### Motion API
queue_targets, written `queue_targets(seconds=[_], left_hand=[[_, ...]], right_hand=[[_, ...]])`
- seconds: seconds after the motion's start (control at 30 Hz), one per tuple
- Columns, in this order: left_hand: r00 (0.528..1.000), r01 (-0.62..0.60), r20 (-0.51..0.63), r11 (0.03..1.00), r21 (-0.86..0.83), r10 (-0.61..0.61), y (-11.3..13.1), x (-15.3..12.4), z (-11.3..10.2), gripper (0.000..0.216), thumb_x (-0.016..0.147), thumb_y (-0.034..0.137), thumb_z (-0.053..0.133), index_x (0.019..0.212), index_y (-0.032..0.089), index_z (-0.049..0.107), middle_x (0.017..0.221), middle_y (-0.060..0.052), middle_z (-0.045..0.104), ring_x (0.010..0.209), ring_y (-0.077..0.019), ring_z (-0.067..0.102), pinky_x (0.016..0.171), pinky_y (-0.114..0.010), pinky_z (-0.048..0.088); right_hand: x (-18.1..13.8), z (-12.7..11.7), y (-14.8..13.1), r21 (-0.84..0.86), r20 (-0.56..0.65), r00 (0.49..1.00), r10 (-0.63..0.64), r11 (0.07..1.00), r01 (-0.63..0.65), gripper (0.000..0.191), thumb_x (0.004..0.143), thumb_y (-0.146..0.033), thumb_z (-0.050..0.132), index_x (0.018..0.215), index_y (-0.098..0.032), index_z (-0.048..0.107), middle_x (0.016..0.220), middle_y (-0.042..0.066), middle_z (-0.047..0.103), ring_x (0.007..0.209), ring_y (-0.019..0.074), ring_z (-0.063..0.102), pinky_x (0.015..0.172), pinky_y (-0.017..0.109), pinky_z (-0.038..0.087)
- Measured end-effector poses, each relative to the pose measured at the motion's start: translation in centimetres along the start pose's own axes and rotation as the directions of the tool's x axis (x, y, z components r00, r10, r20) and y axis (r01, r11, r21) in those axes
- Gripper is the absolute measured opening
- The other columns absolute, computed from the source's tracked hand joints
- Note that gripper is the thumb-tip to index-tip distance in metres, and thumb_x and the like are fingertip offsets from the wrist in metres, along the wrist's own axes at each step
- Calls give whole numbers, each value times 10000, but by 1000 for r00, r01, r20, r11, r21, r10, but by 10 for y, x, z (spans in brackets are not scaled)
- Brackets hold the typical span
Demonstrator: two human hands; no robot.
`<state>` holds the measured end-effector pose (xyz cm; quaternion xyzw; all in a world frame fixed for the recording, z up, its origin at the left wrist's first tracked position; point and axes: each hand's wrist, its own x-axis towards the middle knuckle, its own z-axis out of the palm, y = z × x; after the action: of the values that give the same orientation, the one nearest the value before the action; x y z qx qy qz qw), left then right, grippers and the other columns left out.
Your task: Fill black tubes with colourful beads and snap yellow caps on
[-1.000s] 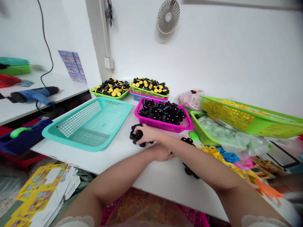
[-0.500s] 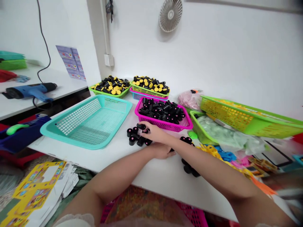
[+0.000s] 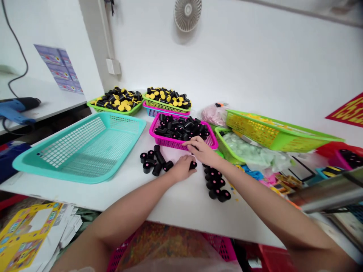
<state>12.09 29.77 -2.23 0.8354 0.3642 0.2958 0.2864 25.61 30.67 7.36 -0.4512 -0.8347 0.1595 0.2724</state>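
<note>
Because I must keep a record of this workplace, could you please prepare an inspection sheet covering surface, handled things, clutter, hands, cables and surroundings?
Surface: white table; no spill seen.
Handled things: black pieces with pink dots in the magenta basket; loose group before it; rows near the right forearm.
Clutter: plastic bag and colourful items on the right; printed cardboard at lower left.
Left hand: fingers and thumb around a black piece.
Right hand: at the magenta basket's near rim; grip unclear.
Cables: dark cable at far left, near a blue tool.
Surroundings: wall fan; red sign on the right.
</note>
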Motion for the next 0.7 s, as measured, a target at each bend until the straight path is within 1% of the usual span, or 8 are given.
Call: queue_targets(seconds=[0.07,0.17,0.23,0.33,0.43,0.5,0.6,0.7], left_hand=[[998,34,-46,998,-55,-36,-1,2,1,492,786,194,675,1215,144,441,1208,-160,572,1157,-303,540,1002,-467,436],[992,69,-98,989,-132,-82,-2,4,1,565,779,126,659,1256,179,360,1115,-110,598,1040,-241,598,933,-417,483],[988,83,-119,983,-163,-103,-2,7,0,575,787,90,629,1266,194,327,1093,-99,602,997,-219,611,913,-406,491],[985,92,-128,981,-173,-115,-4,10,0,579,784,47,597,1262,198,308,1087,-97,598,973,-203,615,907,-401,493],[985,100,-123,985,-140,-118,-3,12,2,577,781,36,582,1264,184,302,1070,-96,589,977,-202,612,906,-395,500],[985,102,-132,990,-93,-114,2,10,4,554,798,48,559,1274,169,302,1118,-120,563,1027,-213,595,926,-396,494],[981,100,-171,995,22,-95,19,1,-7,506,805,39,496,1274,137,336,1269,-182,450,1197,-263,492,1013,-438,432],[983,97,-174,979,182,-65,40,-13,-41,434,778,10,457,1193,135,450,1282,-173,433,1250,-305,420,1052,-461,378]], right_hand=[[-13,-12,12,35,43,995,85,996,-86,314,908,-196,444,1094,-226,696,1072,58,522,1095,174,538,1039,366,411],[-30,-22,27,82,169,980,103,990,-118,318,902,-233,488,1172,-217,657,1126,59,613,1062,180,588,983,367,451],[-37,-21,34,59,160,983,95,993,-106,344,861,-262,590,1197,-206,637,1099,64,666,1001,191,624,922,364,483],[-38,-12,42,-67,108,990,95,994,-89,422,751,-215,735,1162,-190,647,1066,70,699,982,204,647,903,353,490],[-34,-2,47,-165,133,984,117,982,-95,471,668,-151,795,1118,-190,660,1040,66,713,986,218,658,908,362,491],[-32,0,45,-186,128,984,123,978,-98,498,636,-154,820,1106,-189,660,1058,77,709,1009,236,653,907,374,494],[-32,-5,32,-213,60,991,117,972,-102,424,713,-249,789,1110,-174,659,1106,112,689,1033,261,638,913,399,491],[-32,-8,6,-212,-1,999,41,976,-40,166,863,-239,632,1003,-167,685,1005,99,693,938,226,650,859,358,505]])
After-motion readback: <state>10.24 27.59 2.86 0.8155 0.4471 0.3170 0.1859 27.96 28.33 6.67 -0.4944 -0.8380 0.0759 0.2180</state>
